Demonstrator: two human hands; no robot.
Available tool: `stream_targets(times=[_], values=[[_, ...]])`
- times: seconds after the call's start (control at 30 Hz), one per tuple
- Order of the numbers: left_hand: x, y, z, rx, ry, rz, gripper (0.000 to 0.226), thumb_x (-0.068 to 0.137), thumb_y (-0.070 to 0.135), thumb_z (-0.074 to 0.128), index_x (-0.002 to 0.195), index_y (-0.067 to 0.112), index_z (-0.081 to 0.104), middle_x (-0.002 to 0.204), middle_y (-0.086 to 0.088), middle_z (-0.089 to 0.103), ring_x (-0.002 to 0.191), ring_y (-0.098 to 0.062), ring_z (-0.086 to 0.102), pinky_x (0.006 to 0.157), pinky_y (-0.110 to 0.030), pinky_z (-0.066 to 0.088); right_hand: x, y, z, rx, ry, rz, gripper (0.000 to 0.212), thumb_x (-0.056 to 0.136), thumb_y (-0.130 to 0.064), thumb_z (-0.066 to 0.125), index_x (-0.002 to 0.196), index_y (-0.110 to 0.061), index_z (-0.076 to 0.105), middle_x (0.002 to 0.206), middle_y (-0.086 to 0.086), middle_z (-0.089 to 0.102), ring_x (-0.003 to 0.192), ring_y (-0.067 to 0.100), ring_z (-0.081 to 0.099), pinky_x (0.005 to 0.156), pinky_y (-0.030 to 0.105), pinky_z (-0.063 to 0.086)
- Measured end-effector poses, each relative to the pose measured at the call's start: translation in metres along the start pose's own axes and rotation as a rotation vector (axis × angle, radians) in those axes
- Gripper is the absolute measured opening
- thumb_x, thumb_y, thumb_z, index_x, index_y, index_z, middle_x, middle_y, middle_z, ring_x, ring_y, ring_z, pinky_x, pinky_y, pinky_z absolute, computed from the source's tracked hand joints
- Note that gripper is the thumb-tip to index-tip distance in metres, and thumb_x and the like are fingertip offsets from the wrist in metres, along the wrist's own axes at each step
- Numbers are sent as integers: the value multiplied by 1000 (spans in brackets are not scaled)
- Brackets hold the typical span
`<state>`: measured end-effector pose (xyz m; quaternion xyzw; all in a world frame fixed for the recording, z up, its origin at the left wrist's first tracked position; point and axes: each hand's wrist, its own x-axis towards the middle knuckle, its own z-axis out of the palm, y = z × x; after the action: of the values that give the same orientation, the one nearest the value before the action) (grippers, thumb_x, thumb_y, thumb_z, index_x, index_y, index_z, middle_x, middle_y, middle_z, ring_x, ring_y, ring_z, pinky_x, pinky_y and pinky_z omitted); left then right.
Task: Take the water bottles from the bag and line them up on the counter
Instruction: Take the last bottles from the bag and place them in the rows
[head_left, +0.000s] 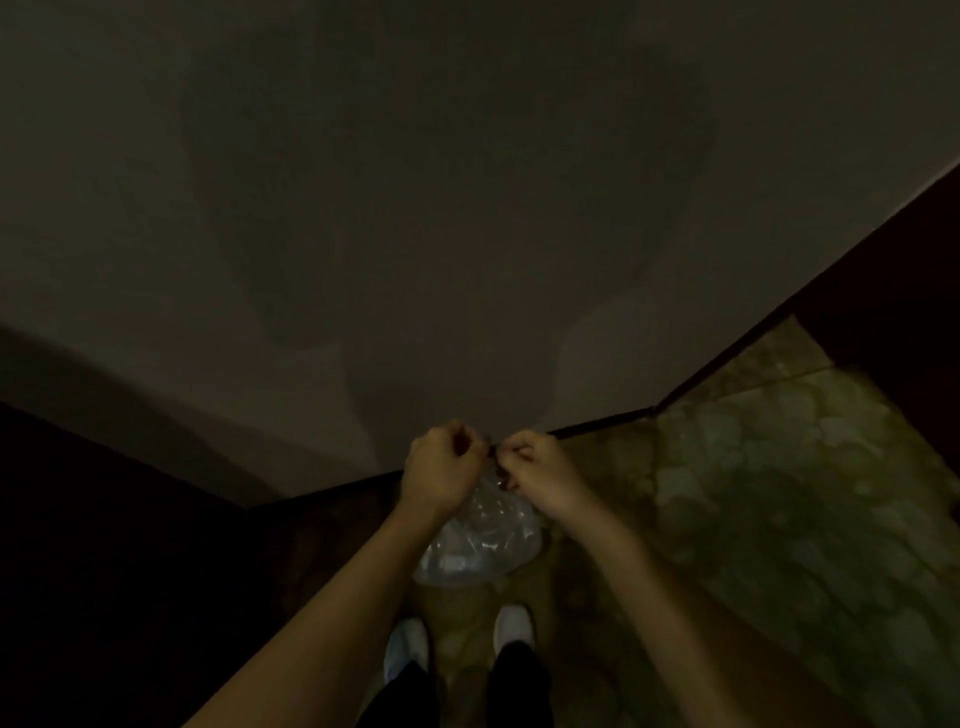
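A clear plastic bag (480, 540) hangs low in front of me, above the floor between my feet. Pale shapes of water bottles show faintly through its film, too blurred to tell apart. My left hand (441, 470) and my right hand (535, 475) are side by side at the bag's gathered top, both with fingers curled and pinching it. The scene is very dark.
A plain wall (467, 208) fills the upper view and meets the mottled stone floor (779, 493) along a dark skirting line. A dark surface (104, 571) lies at the lower left. My white shoes (511, 626) stand just below the bag.
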<state>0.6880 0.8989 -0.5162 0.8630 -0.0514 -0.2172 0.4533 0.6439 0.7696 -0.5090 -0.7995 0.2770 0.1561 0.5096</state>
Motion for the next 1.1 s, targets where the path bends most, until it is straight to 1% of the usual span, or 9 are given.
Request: stream_targets(times=[0.1,0.23,0.33,0.47,0.57,0.67,0.77,0.87,1.1], values=[[-3,-6,10,-28,8,-80,24,96,26,56,82,9,65,78,-5,67,70,-14,62,58,-20,43,17,13,-4,-19,-84,27,17,95,-21,54,104,-9,62,101,13,67,79,18,62,76,32,52],[-3,-10,29,-97,59,-167,25,96,25,55,84,5,66,80,-13,70,79,-29,68,68,-39,54,38,28,-11,-85,-205,43,19,95,-30,55,105,-15,62,102,7,67,94,22,65,89,41,54],[1,-14,43,-95,70,-218,19,95,24,55,90,12,69,83,-8,71,81,-25,69,75,-42,55,55,40,-9,-99,-236,44,15,94,-29,55,102,-18,61,102,4,66,96,20,64,90,39,54],[18,-36,75,-3,-38,-279,20,96,22,55,108,12,68,101,-4,71,86,-14,63,74,-28,50,88,78,3,-160,-293,83,7,92,-26,56,89,-23,61,97,7,68,94,22,66,90,43,54],[34,-62,95,-14,-52,-338,24,98,22,53,114,11,66,109,-5,68,90,-8,56,77,-22,42,117,110,18,-232,-316,93,13,90,-24,58,78,-25,61,89,8,70,90,24,67,88,48,54],[54,-104,122,-74,-12,-409,25,98,24,53,117,12,65,112,-5,67,93,-9,56,80,-24,43,151,147,41,-300,-335,110,11,91,-23,57,93,-17,66,93,7,70,90,23,66,86,41,54],[77,-159,162,-113,-42,-450,23,98,26,53,116,17,64,110,-3,69,97,-15,63,86,-30,52,195,194,72,-355,-355,135,19,95,-24,50,101,-13,65,93,4,66,87,20,62,71,29,49],[95,-213,205,-166,-88,-528,25,98,26,53,118,15,63,113,-5,68,100,-17,62,84,-28,51,236,251,111,-378,-376,152,22,96,-20,46,100,-13,66,91,2,60,88,19,58,59,22,38],[141,-335,277,-262,-11,-684,36,97,32,55,130,17,55,119,-8,65,101,-22,63,81,-27,51,311,350,190,-377,-373,168,26,97,-12,45,107,-3,67,107,15,67,100,29,62,80,30,46]])
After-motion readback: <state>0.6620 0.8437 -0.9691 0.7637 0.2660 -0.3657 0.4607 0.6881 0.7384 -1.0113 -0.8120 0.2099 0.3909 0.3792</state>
